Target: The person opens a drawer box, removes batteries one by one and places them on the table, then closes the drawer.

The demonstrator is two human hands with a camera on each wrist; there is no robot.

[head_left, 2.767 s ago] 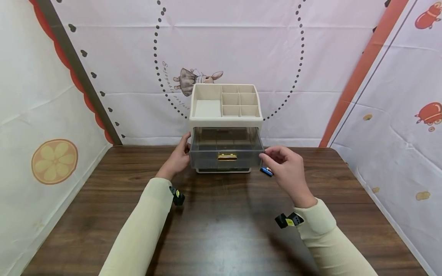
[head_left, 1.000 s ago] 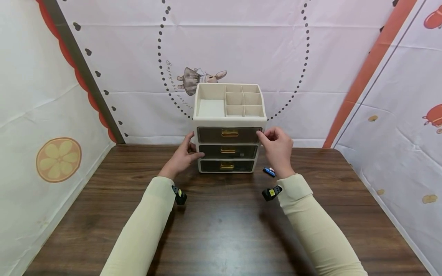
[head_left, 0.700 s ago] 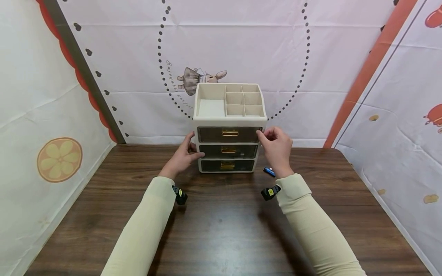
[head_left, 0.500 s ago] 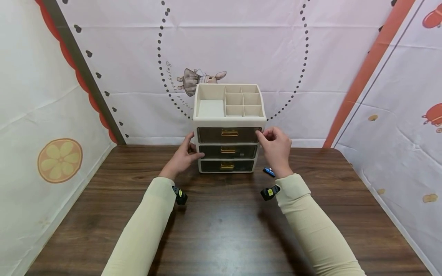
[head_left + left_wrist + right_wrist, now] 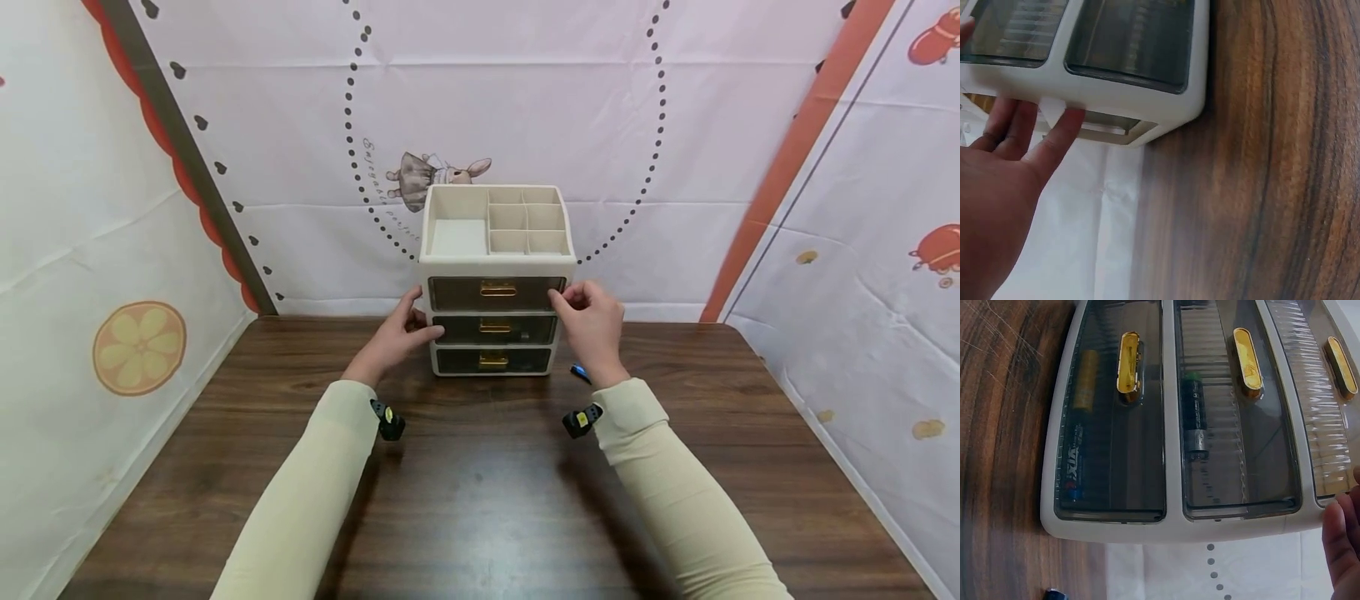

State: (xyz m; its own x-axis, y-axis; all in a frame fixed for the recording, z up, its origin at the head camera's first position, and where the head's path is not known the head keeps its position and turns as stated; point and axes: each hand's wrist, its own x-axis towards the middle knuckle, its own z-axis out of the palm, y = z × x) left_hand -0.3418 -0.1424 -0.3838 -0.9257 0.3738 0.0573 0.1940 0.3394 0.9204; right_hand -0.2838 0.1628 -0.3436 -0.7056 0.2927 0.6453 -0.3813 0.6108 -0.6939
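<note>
A cream desktop drawer organizer (image 5: 517, 268) stands at the table's back, its several top compartments bare. All three smoky drawers are closed, each with a gold handle. At its left side, my left hand (image 5: 390, 340) holds the frame, thumb on the front by the middle drawer (image 5: 461, 330), fingers (image 5: 1060, 137) against the side. My right hand (image 5: 596, 332) touches the right end of the top drawer (image 5: 457, 293) with its thumb; its other fingers bend beside the frame. Through the fronts show a dark battery (image 5: 1195, 419) in the middle drawer, and a yellow cylinder (image 5: 1085, 381) and blue battery (image 5: 1074, 465) in the bottom one.
A small blue battery-like object (image 5: 580, 372) lies on the brown wooden table (image 5: 480, 500) right of the organizer, partly hidden by the right hand. Printed white cloth (image 5: 502, 108) hangs behind the table and on both sides.
The top drawer, pulled out at first, has gone back into the organizer, pushed by my right hand. Since then my right hand has shifted slightly left; the left hand stays at the side.
</note>
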